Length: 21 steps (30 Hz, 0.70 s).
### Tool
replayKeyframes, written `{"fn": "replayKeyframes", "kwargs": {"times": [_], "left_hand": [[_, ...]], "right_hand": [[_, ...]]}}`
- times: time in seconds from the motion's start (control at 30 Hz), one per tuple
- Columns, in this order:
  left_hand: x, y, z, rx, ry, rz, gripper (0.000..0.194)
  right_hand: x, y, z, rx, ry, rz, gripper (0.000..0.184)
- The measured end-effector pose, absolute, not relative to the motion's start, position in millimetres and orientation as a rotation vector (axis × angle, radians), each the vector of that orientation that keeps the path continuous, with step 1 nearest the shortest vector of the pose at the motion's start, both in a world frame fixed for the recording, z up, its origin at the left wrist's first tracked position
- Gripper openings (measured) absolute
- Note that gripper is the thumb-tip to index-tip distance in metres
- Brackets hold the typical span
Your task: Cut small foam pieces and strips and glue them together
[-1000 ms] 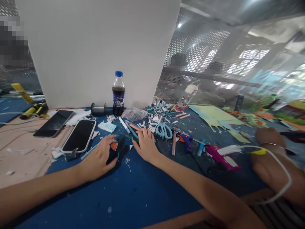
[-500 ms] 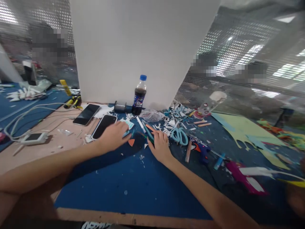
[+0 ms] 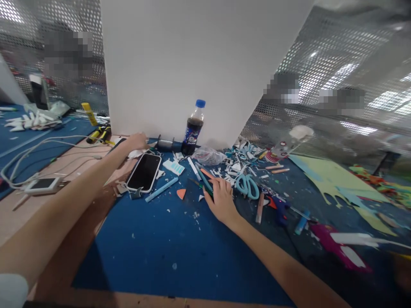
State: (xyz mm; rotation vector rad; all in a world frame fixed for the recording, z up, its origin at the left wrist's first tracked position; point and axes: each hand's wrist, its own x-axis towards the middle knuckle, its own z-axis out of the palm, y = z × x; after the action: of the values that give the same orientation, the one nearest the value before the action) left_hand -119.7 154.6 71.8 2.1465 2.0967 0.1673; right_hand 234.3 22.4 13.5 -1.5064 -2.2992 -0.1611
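Note:
My left hand point(image 3: 137, 143) reaches far back, beyond the white-cased phone point(image 3: 145, 172) and close to a black spool point(image 3: 165, 144). Its fingers are bent and blurred, with something small and dark teal at their tips. My right hand point(image 3: 222, 202) lies on the mat with curled fingers over a slim green-handled tool point(image 3: 208, 192). Beside those fingers are a dark teal pen point(image 3: 203, 176), an orange stick point(image 3: 208, 173) and a white pen point(image 3: 193, 168). Light blue scissors point(image 3: 247, 186) lie just right of this hand. An orange wedge point(image 3: 181, 193) lies between the hands.
A cola bottle point(image 3: 192, 130) stands before the white board point(image 3: 205, 64). Paper scraps point(image 3: 239, 162) heap behind the scissors. A glue gun point(image 3: 281, 210), a magenta item point(image 3: 340, 248) and yellow-green sheets point(image 3: 340, 179) lie right. Cables point(image 3: 48, 141) and yellow-black pliers point(image 3: 99, 134) lie left.
My left hand has gone from the mat, over the white-cased phone, to the back left. The orange wedge came out of it onto the mat. My right hand stays on the pens; the view swung left.

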Motion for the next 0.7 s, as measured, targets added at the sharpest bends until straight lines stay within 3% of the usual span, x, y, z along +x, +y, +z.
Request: {"fn": "replayKeyframes", "kwargs": {"times": [0.17,0.7], "left_hand": [[-134.7,169.9,71.7,2.1,2.127,0.028,0.033],[-117.6,153.4,82.8,2.092,2.283,0.182,0.036]], "right_hand": [[234.6,24.1,12.9,-1.503,-2.313,-0.144,0.037],[236.9,26.3,8.2,-1.49,-2.345,-0.177,0.036]]}}
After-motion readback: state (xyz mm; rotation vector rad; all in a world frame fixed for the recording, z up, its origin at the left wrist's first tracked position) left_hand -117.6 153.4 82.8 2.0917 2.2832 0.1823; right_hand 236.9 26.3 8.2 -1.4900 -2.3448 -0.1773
